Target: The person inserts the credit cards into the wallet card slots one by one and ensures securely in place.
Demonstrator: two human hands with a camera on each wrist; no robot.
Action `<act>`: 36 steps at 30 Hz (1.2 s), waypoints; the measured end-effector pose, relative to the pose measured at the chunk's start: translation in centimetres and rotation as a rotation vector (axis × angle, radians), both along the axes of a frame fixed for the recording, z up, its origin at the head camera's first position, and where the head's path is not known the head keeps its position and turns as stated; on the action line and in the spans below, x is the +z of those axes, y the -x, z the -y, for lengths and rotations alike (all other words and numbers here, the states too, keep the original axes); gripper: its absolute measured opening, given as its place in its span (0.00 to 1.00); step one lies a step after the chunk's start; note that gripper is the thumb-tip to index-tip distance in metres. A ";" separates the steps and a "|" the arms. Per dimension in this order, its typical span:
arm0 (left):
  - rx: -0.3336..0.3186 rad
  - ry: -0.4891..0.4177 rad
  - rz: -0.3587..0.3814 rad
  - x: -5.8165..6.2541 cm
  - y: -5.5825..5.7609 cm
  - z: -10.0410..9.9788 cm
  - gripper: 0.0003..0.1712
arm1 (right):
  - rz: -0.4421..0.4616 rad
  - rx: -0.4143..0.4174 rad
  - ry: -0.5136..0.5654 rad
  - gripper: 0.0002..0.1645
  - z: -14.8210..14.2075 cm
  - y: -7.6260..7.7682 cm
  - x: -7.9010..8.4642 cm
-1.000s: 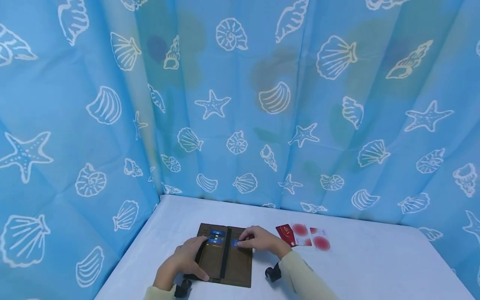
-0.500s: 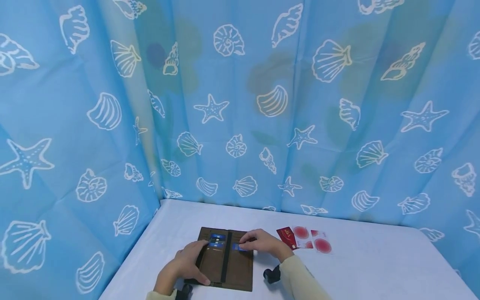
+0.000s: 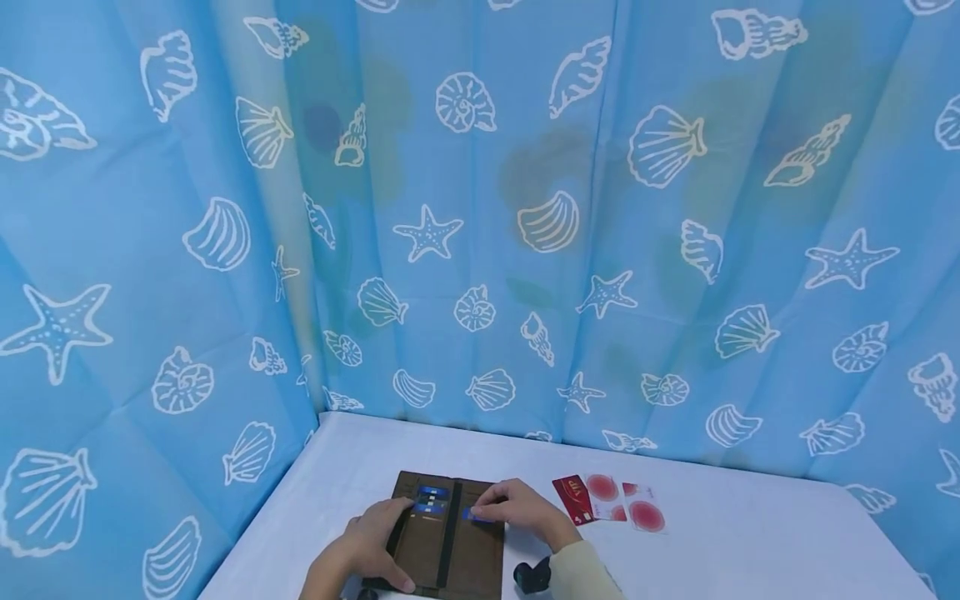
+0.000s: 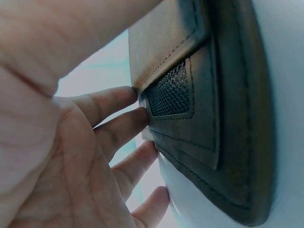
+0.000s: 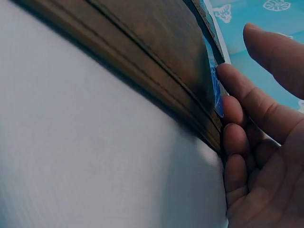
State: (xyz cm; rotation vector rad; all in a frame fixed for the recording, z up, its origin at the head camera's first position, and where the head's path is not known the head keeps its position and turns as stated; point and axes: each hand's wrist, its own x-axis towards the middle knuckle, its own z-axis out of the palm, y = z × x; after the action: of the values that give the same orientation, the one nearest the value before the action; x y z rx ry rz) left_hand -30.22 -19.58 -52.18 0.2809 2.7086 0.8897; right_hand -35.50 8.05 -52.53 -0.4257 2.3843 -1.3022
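A brown wallet (image 3: 481,560) lies unfolded on the table, with a dark strap down its middle. Several blue cards (image 3: 432,493) show in its left panel's slots. My left hand (image 3: 369,543) spans the wallet's left side, thumb low on it; in the left wrist view the fairly straight fingers touch the edge beside a mesh window (image 4: 171,92). Over the right panel, my right hand (image 3: 517,505) touches a blue card (image 5: 214,88), most of it tucked in a slot. Its index fingertip meets the card's edge, while the thumb stands apart in the right wrist view.
Right of the wallet lie a red VIP card (image 3: 576,502) and two white cards with red circles, one (image 3: 606,498) beside the other (image 3: 645,510). White cloth (image 3: 720,542) covers the table. A blue seashell curtain (image 3: 480,250) hangs behind and at the left.
The head view has tilted up, so everything sits lower in it. The right fingers have shifted slightly on the blue card. My left hand stays on the wallet.
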 end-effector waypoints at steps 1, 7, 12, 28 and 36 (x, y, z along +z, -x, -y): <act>0.004 0.002 0.004 0.0 -0.2 0.0 0.67 | 0.003 -0.001 -0.001 0.15 0.0 -0.2 -0.2; 0.018 0.012 0.006 0.2 -0.5 0.0 0.66 | -0.011 -0.010 -0.007 0.14 0.1 0.0 -0.1; 0.046 0.036 0.018 1.0 -0.5 -0.2 0.65 | -0.023 -0.009 -0.020 0.15 0.2 0.2 0.3; 0.048 0.080 0.033 1.4 -0.4 -1.0 0.63 | -0.008 -0.012 0.002 0.13 -0.4 0.1 0.2; 0.037 0.086 0.033 1.0 -0.7 -0.9 0.64 | 0.000 0.010 0.012 0.11 -0.4 0.1 -0.5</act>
State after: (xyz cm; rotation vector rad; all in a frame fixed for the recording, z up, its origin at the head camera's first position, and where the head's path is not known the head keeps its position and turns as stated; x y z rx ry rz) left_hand -29.55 -18.65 -51.18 0.1963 2.7212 0.7776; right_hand -35.55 8.47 -53.08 -0.4399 2.3723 -1.3132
